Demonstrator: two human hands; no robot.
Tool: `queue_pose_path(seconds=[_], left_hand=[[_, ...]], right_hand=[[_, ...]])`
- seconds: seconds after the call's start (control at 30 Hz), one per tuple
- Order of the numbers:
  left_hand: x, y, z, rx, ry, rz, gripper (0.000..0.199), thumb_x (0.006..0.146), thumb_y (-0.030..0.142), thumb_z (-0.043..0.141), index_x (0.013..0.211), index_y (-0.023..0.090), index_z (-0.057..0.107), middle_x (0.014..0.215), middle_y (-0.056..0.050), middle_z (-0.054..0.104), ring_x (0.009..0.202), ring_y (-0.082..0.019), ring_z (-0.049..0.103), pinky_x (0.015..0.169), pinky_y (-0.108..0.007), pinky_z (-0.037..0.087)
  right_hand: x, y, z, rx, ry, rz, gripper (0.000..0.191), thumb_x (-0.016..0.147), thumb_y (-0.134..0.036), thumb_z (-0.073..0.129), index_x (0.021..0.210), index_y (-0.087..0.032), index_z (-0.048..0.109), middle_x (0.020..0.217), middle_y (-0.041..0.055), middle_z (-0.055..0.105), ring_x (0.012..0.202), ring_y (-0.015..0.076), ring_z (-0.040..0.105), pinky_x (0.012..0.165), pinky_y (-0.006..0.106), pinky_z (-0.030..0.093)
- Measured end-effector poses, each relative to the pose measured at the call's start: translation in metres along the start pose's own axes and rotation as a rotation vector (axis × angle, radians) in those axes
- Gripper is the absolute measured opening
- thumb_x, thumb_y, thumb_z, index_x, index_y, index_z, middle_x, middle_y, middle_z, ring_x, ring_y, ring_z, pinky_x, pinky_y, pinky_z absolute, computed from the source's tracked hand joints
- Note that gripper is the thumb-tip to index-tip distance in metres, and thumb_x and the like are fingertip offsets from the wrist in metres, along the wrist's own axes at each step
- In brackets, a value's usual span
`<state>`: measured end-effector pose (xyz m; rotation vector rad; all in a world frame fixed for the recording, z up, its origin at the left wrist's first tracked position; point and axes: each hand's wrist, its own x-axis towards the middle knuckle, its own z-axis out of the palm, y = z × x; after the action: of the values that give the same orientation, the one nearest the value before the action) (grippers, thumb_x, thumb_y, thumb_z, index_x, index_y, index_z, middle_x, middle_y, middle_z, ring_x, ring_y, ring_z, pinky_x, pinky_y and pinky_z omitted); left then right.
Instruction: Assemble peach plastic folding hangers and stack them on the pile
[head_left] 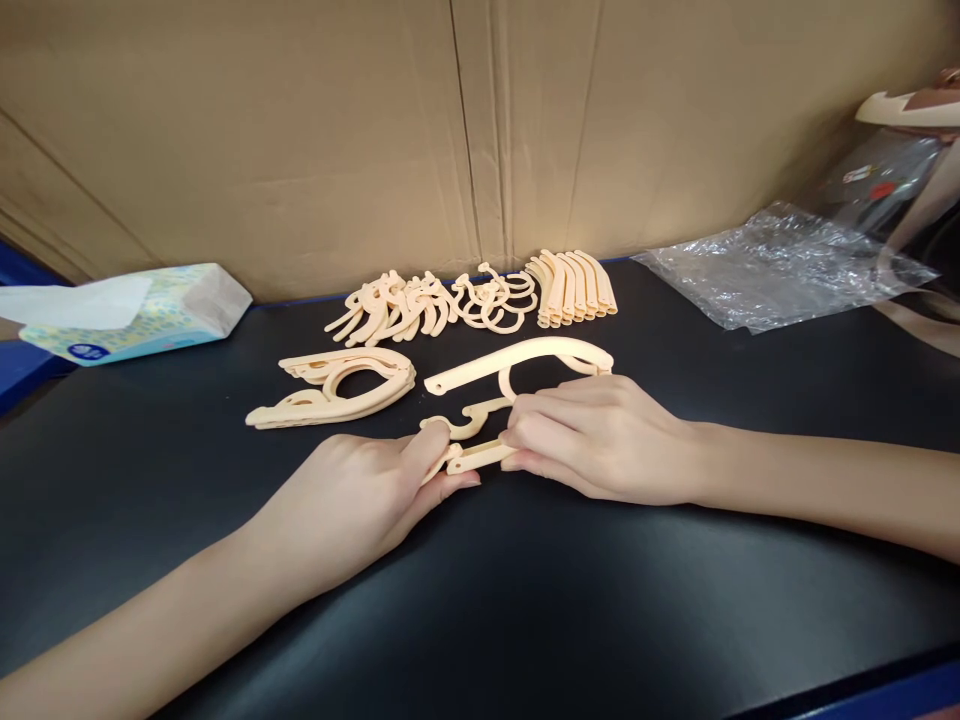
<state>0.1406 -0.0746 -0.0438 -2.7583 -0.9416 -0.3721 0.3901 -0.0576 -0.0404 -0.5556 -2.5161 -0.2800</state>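
Note:
My left hand (367,490) pinches the end of a small cream plastic piece between thumb and fingers. My right hand (611,440) is closed around a cream hanger arm (480,457) whose end meets that small piece. A long curved hanger arm (525,355) with a ring-shaped part (506,383) extends beyond the right fingers; those fingers hide how the parts join. Between the hands a curved hook-like piece (472,424) shows, partly covered. To the left lie folded cream hangers (337,395), stacked together.
At the back lie piles of small curved arms (401,308), ring-shaped hooks (499,300) and a row of long hanger arms (574,287). A tissue pack (142,310) is at left and a clear plastic bag (780,265) at right. Cardboard (300,150) walls the black table's (525,620) rear.

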Motion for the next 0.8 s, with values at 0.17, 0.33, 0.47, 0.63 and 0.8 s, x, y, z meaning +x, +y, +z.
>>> queue_pose_path(seconds=[0.17,0.33,0.47,0.63,0.8], left_hand=[[-0.0016,-0.0008,-0.0006,0.011,0.009,-0.005,0.031,0.105,0.043,0.031,0.085,0.021,0.043,0.054,0.007,0.053,0.039,-0.015,0.051,0.042,-0.026,0.026],[-0.0037,-0.0006,0.0006,-0.058,-0.008,-0.024,0.028,0.105,0.041,0.033,0.097,0.020,0.051,0.060,0.005,0.061,0.046,-0.015,0.058,0.044,-0.026,0.030],[-0.0035,-0.0003,0.0012,-0.044,0.006,-0.034,0.030,0.105,0.042,0.033,0.092,0.021,0.050,0.059,0.005,0.060,0.044,-0.015,0.056,0.044,-0.025,0.028],[-0.0031,0.0003,-0.0001,0.005,0.029,-0.011,0.029,0.105,0.041,0.032,0.089,0.021,0.046,0.058,0.005,0.059,0.043,-0.015,0.056,0.043,-0.025,0.026],[-0.0029,0.0015,-0.0022,0.079,0.040,0.009,0.031,0.105,0.042,0.031,0.086,0.021,0.043,0.057,0.005,0.057,0.042,-0.016,0.056,0.043,-0.026,0.025]], right_hand=[[0.0000,0.0000,-0.0004,0.005,-0.005,0.004,0.031,0.103,-0.027,0.041,0.079,-0.017,0.057,0.070,-0.0036,0.060,0.057,0.0094,0.047,0.054,0.024,0.031],[0.0002,-0.0001,-0.0012,-0.042,-0.021,-0.015,0.030,0.102,-0.024,0.043,0.075,-0.017,0.056,0.066,-0.0039,0.058,0.055,0.0098,0.046,0.053,0.025,0.030],[0.0001,0.0007,-0.0007,-0.023,-0.005,-0.013,0.030,0.102,-0.025,0.042,0.077,-0.017,0.057,0.068,-0.0034,0.060,0.056,0.0094,0.048,0.053,0.025,0.030],[-0.0005,0.0009,0.0004,-0.008,0.001,-0.014,0.030,0.102,-0.026,0.043,0.078,-0.017,0.057,0.070,-0.0030,0.061,0.057,0.0092,0.049,0.053,0.025,0.030],[-0.0003,0.0000,0.0001,0.002,0.011,-0.021,0.030,0.102,-0.027,0.044,0.078,-0.016,0.059,0.070,-0.0031,0.061,0.057,0.0091,0.049,0.053,0.025,0.031]])
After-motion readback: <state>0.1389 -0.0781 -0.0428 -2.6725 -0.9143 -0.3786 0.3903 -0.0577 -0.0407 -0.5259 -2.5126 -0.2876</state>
